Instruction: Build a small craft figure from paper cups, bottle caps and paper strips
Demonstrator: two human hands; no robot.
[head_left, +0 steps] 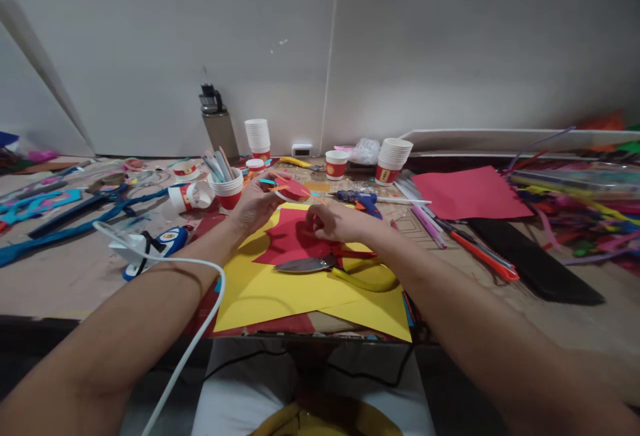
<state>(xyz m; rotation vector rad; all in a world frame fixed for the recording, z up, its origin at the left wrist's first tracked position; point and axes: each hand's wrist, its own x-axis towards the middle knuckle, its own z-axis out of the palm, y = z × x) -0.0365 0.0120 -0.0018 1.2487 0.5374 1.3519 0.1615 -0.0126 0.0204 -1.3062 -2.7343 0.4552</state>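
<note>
My left hand [257, 204] is closed on the edge of a small red paper cup [294, 189], which is tilted and has orange and blue strips sticking out around it. Close to its right side is my right hand [330, 221], fingers curled together near the end of an orange strip; what they pinch, if anything, is too small to make out. Below both hands a red paper sheet [287, 239] with a cut edge lies on yellow paper [270, 293]. Scissors [305, 265] with yellow and red handles rest across these sheets, under my right wrist.
Stacked paper cups [257, 135] and a bottle [219, 123] stand along the wall. A cup of pens [226, 189] is beside my left hand. A blue glue gun [363, 201], a red cutter [483, 253] and red paper [470, 193] lie rightward. A white cable [220, 289] crosses my left forearm.
</note>
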